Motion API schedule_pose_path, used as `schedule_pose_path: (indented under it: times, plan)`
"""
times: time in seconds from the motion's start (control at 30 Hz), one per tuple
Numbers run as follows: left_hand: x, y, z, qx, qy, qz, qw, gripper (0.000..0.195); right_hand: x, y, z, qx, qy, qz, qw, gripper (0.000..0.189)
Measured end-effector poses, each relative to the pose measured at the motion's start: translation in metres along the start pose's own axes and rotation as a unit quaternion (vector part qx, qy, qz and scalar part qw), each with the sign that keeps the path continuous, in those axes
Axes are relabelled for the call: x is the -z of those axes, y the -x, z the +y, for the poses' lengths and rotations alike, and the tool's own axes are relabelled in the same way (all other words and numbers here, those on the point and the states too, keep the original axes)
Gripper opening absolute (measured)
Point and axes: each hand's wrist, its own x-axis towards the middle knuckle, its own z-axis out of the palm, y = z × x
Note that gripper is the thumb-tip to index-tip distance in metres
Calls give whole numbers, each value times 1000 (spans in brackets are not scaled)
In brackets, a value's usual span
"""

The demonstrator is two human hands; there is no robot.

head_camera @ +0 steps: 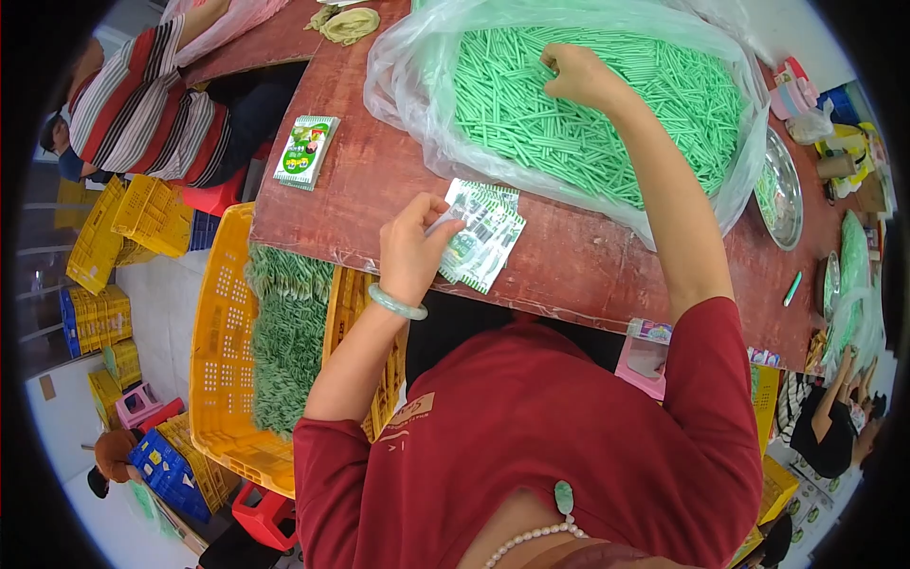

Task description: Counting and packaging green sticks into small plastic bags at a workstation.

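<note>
My left hand [416, 245], with a pale green bangle at its wrist, pinches the near end of a plastic sachet between thumb and fingers. That sachet belongs to a loose fan of flat, printed sachets [490, 238] at the table's near edge. Over a heap of thin green sticks [540, 153], my right hand [579, 75] has its fingers curled down among them. Whether any stick is between those fingers cannot be made out. The sticks fill a large clear plastic bag [412, 135] with its mouth spread wide.
A small stack of printed packets [306, 153] lies left on the red-brown table [348, 185]. Below stands a yellow crate [224, 355] holding many green packets [288, 348]. To the right are a metal bowl [785, 199] and a green pen-like tool [792, 289]. Other people sit nearby.
</note>
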Motion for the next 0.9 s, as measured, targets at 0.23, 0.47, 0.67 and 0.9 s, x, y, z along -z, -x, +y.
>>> schedule_pose_path:
  times: [0.23,0.47,0.67,0.9]
  plan:
    - [-2,4,-10,-150,-21,171,973,14,27,20,12,-92,-296,-48,950,16]
    - [24,-11,22,46,467,-40,882,15,25,38,41,-121,-475,34,871,14]
    - [-8,-45,52,83,521,-149,837,12,33,53,43,-158,-604,116,773,23]
    - [-48,-79,76,-60,363,-79,927,9,61,81,35,-84,-664,127,732,19]
